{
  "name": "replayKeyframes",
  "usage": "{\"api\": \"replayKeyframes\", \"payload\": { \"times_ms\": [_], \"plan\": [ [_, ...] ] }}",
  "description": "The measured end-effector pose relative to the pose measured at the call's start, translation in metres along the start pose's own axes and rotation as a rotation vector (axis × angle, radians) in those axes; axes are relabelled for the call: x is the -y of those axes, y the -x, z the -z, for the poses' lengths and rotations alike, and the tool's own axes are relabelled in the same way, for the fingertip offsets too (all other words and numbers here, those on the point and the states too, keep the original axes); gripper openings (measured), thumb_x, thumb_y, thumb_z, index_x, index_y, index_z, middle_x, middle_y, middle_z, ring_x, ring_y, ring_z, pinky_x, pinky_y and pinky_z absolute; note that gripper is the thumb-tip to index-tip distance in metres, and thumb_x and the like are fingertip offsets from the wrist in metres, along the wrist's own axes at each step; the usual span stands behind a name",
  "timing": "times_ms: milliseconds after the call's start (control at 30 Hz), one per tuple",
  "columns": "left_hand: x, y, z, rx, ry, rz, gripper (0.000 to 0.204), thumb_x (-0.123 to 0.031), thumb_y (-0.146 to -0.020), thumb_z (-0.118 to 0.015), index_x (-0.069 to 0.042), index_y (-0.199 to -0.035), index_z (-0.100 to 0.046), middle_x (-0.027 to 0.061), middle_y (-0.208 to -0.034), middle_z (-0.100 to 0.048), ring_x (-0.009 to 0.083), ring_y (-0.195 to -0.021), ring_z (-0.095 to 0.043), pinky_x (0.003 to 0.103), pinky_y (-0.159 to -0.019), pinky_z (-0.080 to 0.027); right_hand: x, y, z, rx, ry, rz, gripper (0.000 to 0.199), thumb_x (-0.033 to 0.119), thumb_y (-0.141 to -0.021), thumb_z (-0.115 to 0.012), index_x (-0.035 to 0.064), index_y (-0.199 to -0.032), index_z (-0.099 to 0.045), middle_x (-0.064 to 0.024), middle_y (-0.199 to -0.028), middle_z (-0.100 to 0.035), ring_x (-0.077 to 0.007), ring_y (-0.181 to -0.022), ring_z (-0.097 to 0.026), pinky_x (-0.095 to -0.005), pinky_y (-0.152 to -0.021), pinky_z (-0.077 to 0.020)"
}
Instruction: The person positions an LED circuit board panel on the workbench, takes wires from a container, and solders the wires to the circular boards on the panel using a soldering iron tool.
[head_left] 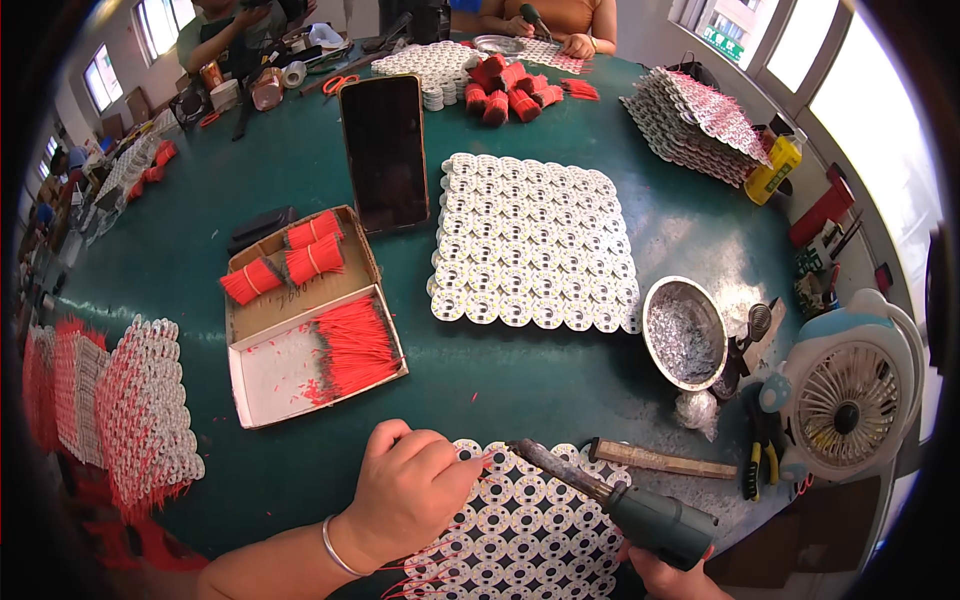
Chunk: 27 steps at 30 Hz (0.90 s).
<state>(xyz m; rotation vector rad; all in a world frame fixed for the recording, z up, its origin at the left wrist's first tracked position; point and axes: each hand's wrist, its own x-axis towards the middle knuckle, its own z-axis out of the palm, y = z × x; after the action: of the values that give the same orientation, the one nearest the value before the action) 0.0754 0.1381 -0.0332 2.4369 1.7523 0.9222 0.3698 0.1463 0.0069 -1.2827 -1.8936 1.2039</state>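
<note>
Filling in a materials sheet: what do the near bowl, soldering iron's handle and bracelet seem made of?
Near bowl: metal, possibly stainless steel; bright silvery rim.
Soldering iron's handle: probably hard plastic; dark green, dull sheen, moulded look.
Bracelet: polished silver-coloured metal, going by its bright shine; which metal, can't tell.

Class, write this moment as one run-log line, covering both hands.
left hand: pinching red wire | right hand: gripping soldering iron | tip: near far edge of round-board panel | box: open, red wires inside
</note>
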Motion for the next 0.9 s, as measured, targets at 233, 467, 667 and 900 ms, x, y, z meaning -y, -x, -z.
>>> {"api": "replayKeyframes", "payload": {
  "times_ms": [233, 467, 667, 900],
  "plan": [
    [0.001, 0.001, 0.001, 0.021, 0.032, 0.027, 0.007, -0.012, -0.073, -0.069, -0.011, -0.079, -0.066, -0.0006, -0.071, -0.049, 0.0168, -0.074, -0.053, 0.036, -0.073, -0.036, 0.001, 0.002, -0.005, 0.034, 0.036, -0.142, 0.028, 0.006, -0.079, -0.069, -0.0007, -0.106, -0.067, -0.0140, -0.100, -0.069, -0.0259, -0.094, -0.065, -0.0365, -0.085, -0.0489],
    [-0.002, 0.002, 0.002, 0.025, 0.031, 0.035, 0.007, -0.011, -0.074, -0.070, -0.011, -0.080, -0.066, -0.0005, -0.072, -0.050, 0.0171, -0.076, -0.053, 0.036, -0.073, -0.036, 0.005, 0.003, -0.007, 0.024, -0.115, -0.206, 0.027, 0.009, -0.078, -0.070, -0.0010, -0.103, -0.067, -0.0121, -0.093, -0.069, -0.0246, -0.083, -0.065, -0.0369, -0.076, -0.0506],
    [-0.002, 0.005, 0.001, 0.017, 0.020, 0.034, 0.015, -0.009, -0.069, -0.072, -0.012, -0.082, -0.067, 0.0000, -0.076, -0.053, 0.0183, -0.078, -0.055, 0.037, -0.074, -0.036, 0.001, 0.005, -0.006, 0.024, -0.031, -0.098, 0.026, 0.005, -0.079, -0.068, -0.0004, -0.104, -0.066, -0.0094, -0.086, -0.066, -0.0204, -0.072, -0.063, -0.0335, -0.066, -0.0509],
    [-0.003, 0.003, 0.002, 0.024, 0.066, 0.084, 0.022, -0.008, -0.064, -0.074, -0.014, -0.084, -0.068, -0.0005, -0.078, -0.056, 0.0189, -0.081, -0.057, 0.039, -0.076, -0.037, -0.029, 0.027, 0.008, 0.018, -0.127, -0.173, 0.045, 0.022, -0.086, -0.056, -0.0036, -0.122, -0.049, -0.0171, -0.107, -0.061, -0.0190, -0.061, -0.063, -0.0267, -0.041, -0.0465]
  ]
}}
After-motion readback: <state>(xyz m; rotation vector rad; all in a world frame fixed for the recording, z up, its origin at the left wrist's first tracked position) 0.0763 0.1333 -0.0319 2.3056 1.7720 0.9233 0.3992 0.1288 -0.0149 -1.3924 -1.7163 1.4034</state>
